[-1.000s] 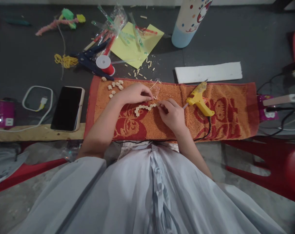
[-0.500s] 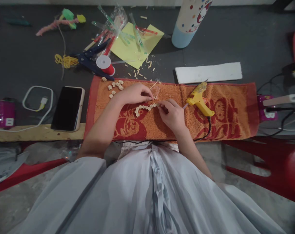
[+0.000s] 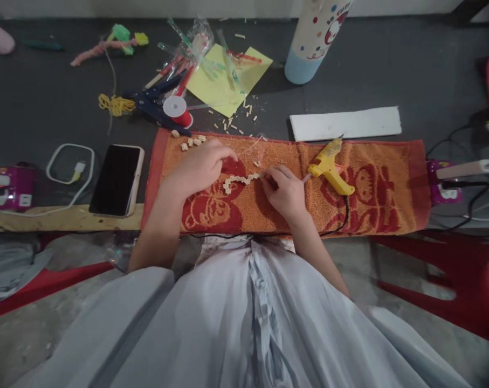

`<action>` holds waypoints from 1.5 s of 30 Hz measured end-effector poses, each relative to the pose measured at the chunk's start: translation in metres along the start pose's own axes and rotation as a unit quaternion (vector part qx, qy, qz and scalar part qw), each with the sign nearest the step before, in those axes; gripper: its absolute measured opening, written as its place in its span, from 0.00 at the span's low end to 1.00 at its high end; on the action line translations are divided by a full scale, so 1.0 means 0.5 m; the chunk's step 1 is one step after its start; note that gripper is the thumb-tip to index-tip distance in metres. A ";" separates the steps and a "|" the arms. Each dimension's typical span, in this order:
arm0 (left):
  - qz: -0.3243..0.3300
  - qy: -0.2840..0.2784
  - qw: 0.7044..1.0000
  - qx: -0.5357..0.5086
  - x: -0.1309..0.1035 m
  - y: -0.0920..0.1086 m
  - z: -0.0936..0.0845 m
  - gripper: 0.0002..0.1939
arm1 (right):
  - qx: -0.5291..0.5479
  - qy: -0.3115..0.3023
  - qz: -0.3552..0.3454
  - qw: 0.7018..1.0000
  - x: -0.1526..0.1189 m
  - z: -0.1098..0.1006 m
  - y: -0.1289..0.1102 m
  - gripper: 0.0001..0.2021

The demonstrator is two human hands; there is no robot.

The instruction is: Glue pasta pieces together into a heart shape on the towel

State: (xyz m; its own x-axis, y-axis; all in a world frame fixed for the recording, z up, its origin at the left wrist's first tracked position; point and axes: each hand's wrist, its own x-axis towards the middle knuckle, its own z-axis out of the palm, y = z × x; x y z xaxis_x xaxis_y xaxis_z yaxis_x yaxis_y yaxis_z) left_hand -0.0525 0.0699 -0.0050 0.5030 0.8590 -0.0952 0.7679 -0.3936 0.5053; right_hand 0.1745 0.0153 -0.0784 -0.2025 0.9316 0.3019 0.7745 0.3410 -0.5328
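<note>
A wavy chain of small pale tube-like pieces (image 3: 240,180) lies on the orange and red towel (image 3: 276,215). My right hand (image 3: 285,191) is closed in a pinch at the chain's right end. To the left of the chain and just above it, my left hand (image 3: 204,166) hovers with fingers apart and nothing visible in them. Clusters of pale pieces (image 3: 191,142) sit beyond my left hand at the towel's far left. A yellow glue gun (image 3: 330,166) rests on the towel, right of my right hand. A few loose pieces lie between the hands.
Behind the towel are a red thread spool (image 3: 178,111), dark blue pliers-like tool (image 3: 157,102), yellow paper (image 3: 228,81) with straws and pale scraps, a tall bottle (image 3: 309,48) and a white strip (image 3: 345,123). A phone (image 3: 115,180) lies left; cords run along the near edge.
My left hand has moved left, away from the chain's right end, and its fingers have spread. My right hand stays at the chain's end. The view has shifted slightly.
</note>
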 end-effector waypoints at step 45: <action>-0.046 0.056 0.995 -0.071 -0.087 -0.023 0.079 0.22 | 0.018 0.002 0.010 1.000 -0.001 0.001 0.003 0.08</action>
State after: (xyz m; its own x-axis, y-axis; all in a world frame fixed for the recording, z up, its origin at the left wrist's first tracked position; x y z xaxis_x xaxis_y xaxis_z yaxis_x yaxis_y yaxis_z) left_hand -0.0675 0.0242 -0.0408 0.3791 0.9238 -0.0546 0.7409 -0.2676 0.6160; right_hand 0.1756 0.0155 -0.0797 -0.1844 0.9379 0.2938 0.7568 0.3262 -0.5664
